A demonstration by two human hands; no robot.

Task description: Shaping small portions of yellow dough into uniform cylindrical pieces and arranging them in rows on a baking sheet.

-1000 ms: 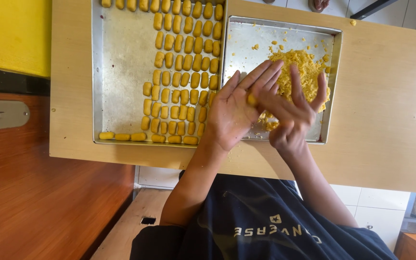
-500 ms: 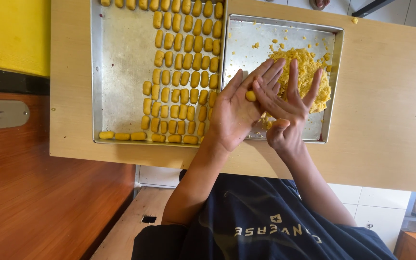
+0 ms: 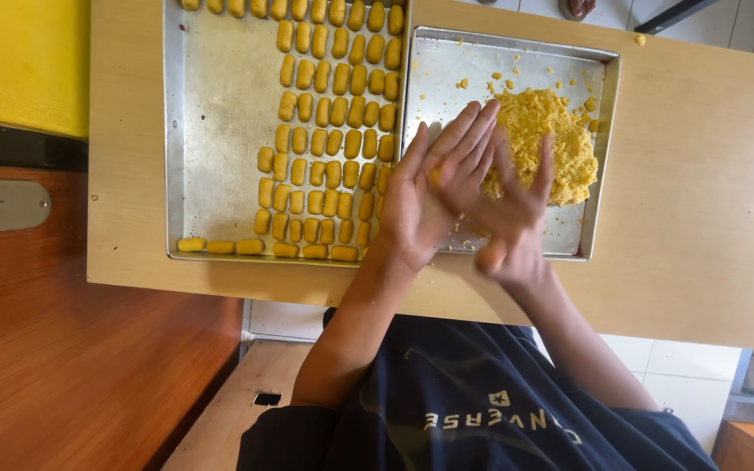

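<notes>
My left hand (image 3: 416,205) and my right hand (image 3: 512,218) are pressed palm to palm over the near edge of the right metal tray (image 3: 442,78). A small yellow dough piece (image 3: 434,177) shows between them. Just beyond my fingers, a heap of crumbly yellow dough (image 3: 556,139) lies in that tray. The left metal tray (image 3: 220,131) touches it and holds several rows of small oblong dough pieces (image 3: 333,139), with one short row along its near edge.
Both trays stand on a light wooden table (image 3: 700,218). Crumbs are scattered in the right tray. A yellow panel (image 3: 19,61) and a brown wooden surface with a metal latch (image 3: 2,205) lie to the left. My dark shirt fills the bottom.
My right hand has slid back toward me across the left palm, with the dough piece between them. The trays have not moved.
</notes>
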